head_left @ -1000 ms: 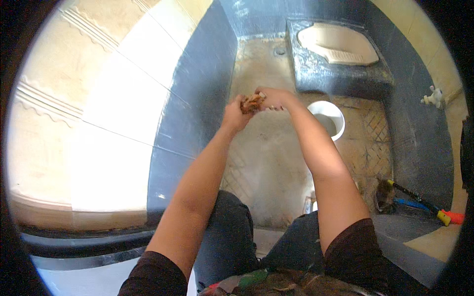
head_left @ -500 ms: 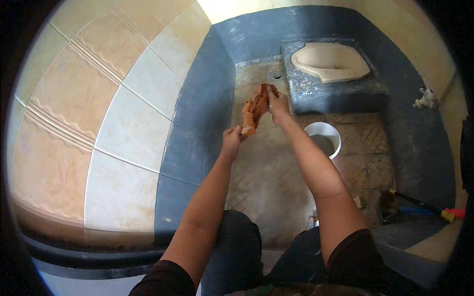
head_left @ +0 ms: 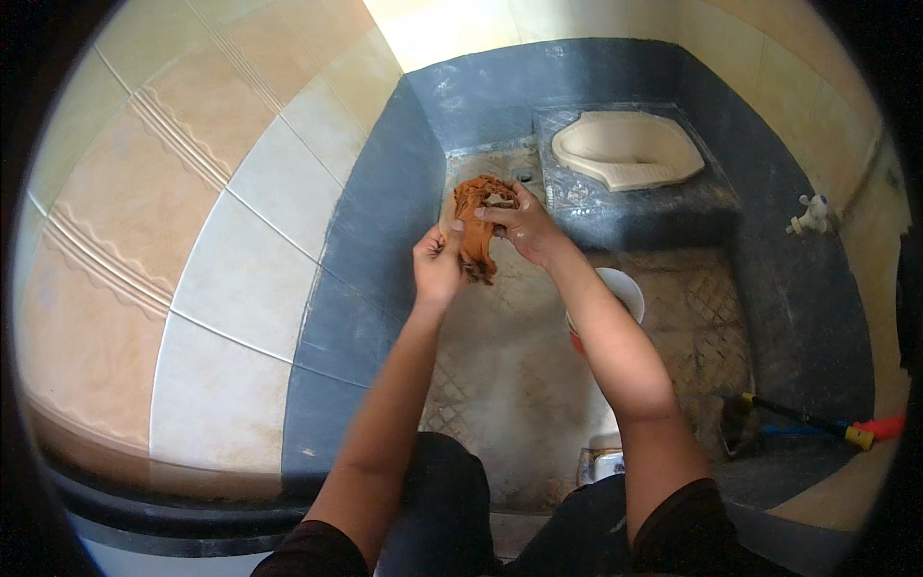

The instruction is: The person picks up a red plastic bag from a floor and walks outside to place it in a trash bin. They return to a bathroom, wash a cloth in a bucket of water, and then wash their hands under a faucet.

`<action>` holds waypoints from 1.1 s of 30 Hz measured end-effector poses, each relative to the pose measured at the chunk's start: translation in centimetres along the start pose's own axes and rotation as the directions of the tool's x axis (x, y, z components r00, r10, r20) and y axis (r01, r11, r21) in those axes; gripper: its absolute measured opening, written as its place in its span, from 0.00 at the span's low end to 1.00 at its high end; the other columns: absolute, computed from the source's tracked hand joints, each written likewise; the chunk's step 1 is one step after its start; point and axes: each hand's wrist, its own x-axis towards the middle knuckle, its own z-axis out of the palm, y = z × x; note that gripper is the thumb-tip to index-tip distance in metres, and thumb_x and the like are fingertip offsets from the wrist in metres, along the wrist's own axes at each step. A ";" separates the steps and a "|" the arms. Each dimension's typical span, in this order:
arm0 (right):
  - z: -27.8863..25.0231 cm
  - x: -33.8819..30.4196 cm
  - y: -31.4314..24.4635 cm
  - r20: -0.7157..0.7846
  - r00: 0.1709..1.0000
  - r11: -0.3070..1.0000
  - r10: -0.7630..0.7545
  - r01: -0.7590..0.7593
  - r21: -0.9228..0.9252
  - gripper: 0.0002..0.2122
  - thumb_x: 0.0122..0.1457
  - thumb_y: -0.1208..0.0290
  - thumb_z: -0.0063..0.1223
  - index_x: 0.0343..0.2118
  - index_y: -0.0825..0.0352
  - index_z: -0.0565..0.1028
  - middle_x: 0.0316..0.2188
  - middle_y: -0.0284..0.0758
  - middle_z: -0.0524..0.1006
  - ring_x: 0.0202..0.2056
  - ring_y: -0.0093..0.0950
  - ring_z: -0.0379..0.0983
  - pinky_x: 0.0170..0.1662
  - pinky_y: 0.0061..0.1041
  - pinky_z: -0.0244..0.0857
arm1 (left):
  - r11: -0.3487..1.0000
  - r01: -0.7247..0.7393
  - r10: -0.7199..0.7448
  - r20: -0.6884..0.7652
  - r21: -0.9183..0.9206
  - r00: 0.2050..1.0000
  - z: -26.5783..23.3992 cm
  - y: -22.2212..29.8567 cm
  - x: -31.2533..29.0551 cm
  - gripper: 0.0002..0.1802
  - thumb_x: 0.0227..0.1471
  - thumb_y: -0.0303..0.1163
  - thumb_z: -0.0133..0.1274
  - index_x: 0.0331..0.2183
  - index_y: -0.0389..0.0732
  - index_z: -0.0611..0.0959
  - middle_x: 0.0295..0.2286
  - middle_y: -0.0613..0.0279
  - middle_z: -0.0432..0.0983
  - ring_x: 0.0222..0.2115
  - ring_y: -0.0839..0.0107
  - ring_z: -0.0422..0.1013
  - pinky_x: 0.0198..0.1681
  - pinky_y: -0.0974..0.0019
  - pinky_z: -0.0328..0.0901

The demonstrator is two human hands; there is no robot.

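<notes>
An orange-brown cloth (head_left: 474,231), crumpled and dark along its edges, is held up between my two hands over the tiled floor. My left hand (head_left: 438,264) grips its left side, thumb on top. On the other side, my right hand (head_left: 524,226) pinches the cloth near its upper right, where a fold leaves a gap. Below my right forearm stands a white bucket (head_left: 620,288), partly hidden by the arm; an orange-red patch shows on its side.
A cream squat toilet (head_left: 630,154) is set in a raised dark grey block at the back right. A white tap (head_left: 810,213) juts from the right wall. On the right lies a black-and-yellow handled tool (head_left: 808,419). A metal-looking container (head_left: 601,464) sits by my right knee.
The cloth, stretched out lengthwise before, is now bunched and turned, with my hands closer together. My head view has tilted, so the room sits slightly lower and left.
</notes>
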 end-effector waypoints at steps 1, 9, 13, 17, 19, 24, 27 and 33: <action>-0.8 -0.2 0.4 0.007 1.000 1.000 0.013 -0.013 0.021 0.25 0.57 0.75 0.62 0.56 0.66 0.64 0.47 0.35 0.74 0.48 0.29 0.73 0.50 0.34 0.69 | 0.992 0.044 -0.046 -0.009 -0.115 0.999 0.3 0.5 -0.2 0.15 0.65 0.37 0.51 0.40 0.33 0.82 0.34 0.62 0.82 0.33 0.77 0.75 0.40 0.71 0.69; -1.3 1.3 4.0 -0.190 0.982 1.000 -0.006 0.000 -0.031 0.35 0.54 0.78 0.62 0.63 0.62 0.54 0.51 0.40 0.72 0.51 0.32 0.71 0.51 0.35 0.68 | 0.957 0.233 -0.263 -0.177 -0.170 0.948 -0.9 0.6 -0.2 0.14 0.65 0.29 0.47 0.50 0.38 0.75 0.46 0.56 0.75 0.42 0.69 0.74 0.45 0.66 0.70; -0.6 0.8 4.2 -0.013 1.000 0.984 -0.023 0.020 -0.176 0.46 0.50 0.70 0.69 0.67 0.65 0.49 0.55 0.43 0.71 0.58 0.37 0.66 0.57 0.40 0.65 | 0.995 0.091 -0.093 -0.059 -0.031 0.994 -2.6 -0.9 1.1 0.18 0.60 0.23 0.48 0.53 0.40 0.74 0.45 0.55 0.73 0.44 0.68 0.71 0.47 0.65 0.69; -3.1 1.4 6.1 0.267 0.963 0.638 0.028 0.188 -0.747 0.33 0.48 0.63 0.72 0.55 0.72 0.71 0.43 0.45 0.80 0.43 0.35 0.77 0.47 0.34 0.73 | 0.965 0.161 -0.184 0.096 0.205 0.978 -2.1 -1.9 0.1 0.22 0.58 0.24 0.48 0.55 0.37 0.72 0.42 0.55 0.77 0.40 0.66 0.74 0.46 0.65 0.69; -2.4 2.5 6.2 0.193 0.968 0.429 0.158 0.109 -0.896 0.15 0.54 0.59 0.63 0.32 0.69 0.83 0.30 0.42 0.83 0.33 0.37 0.79 0.39 0.36 0.73 | 0.913 -0.029 -0.059 0.202 0.407 0.978 -4.3 -4.7 1.5 0.23 0.58 0.23 0.51 0.55 0.33 0.71 0.46 0.51 0.77 0.45 0.64 0.74 0.51 0.62 0.69; -7.4 -0.1 5.3 0.325 0.914 -0.396 -0.244 0.211 -0.894 0.15 0.47 0.57 0.64 0.34 0.62 0.85 0.39 0.39 0.83 0.44 0.36 0.79 0.46 0.40 0.73 | 0.887 -0.051 -0.233 0.541 0.459 0.808 1.0 -5.9 0.1 0.27 0.60 0.27 0.53 0.59 0.34 0.69 0.51 0.53 0.75 0.51 0.63 0.71 0.54 0.61 0.65; -1.5 -6.3 3.9 0.129 0.726 -0.277 -0.675 -0.087 -0.957 0.15 0.48 0.60 0.62 0.38 0.61 0.84 0.39 0.40 0.82 0.46 0.39 0.77 0.50 0.41 0.69 | 0.872 -0.086 -0.227 0.553 0.483 0.802 -3.4 -4.4 -1.0 0.27 0.62 0.32 0.51 0.60 0.37 0.69 0.55 0.56 0.71 0.55 0.64 0.67 0.57 0.60 0.62; -1.3 -25.3 -0.8 -0.352 0.900 0.407 -0.256 -0.230 -0.884 0.15 0.49 0.63 0.65 0.40 0.62 0.80 0.32 0.44 0.80 0.39 0.44 0.79 0.44 0.42 0.71 | 0.811 -0.313 -0.200 0.738 0.494 0.644 -5.2 -8.9 -0.7 0.28 0.63 0.34 0.50 0.62 0.38 0.67 0.58 0.55 0.66 0.58 0.62 0.64 0.60 0.59 0.58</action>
